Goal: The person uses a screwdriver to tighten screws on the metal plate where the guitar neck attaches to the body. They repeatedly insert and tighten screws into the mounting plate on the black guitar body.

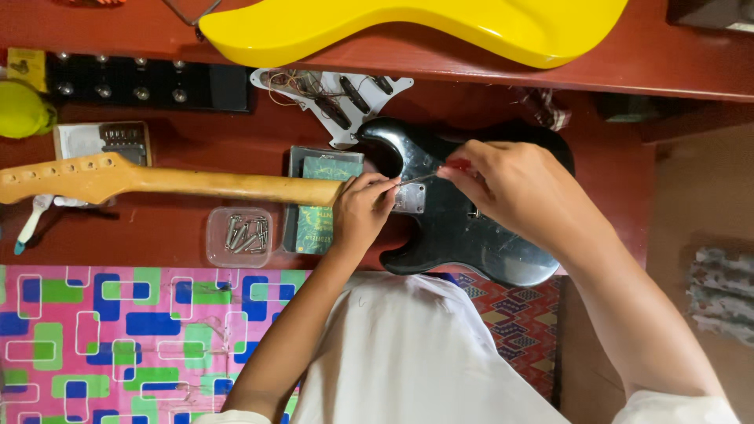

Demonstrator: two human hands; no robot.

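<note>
Green flat packet (317, 228) lies beside left hand (360, 213), under guitar neck (196, 182).

So the guitar body (463, 228) sits on the table (628, 63) with its neck (196, 182) running off to the left. Both hands meet where neck joins body: left hand (360, 210) beside the right hand (503, 184). A tub of screws (239, 235) sits just below the neck, booklets (320, 206) right of it, and a second body (408, 27) lies behind.
</note>
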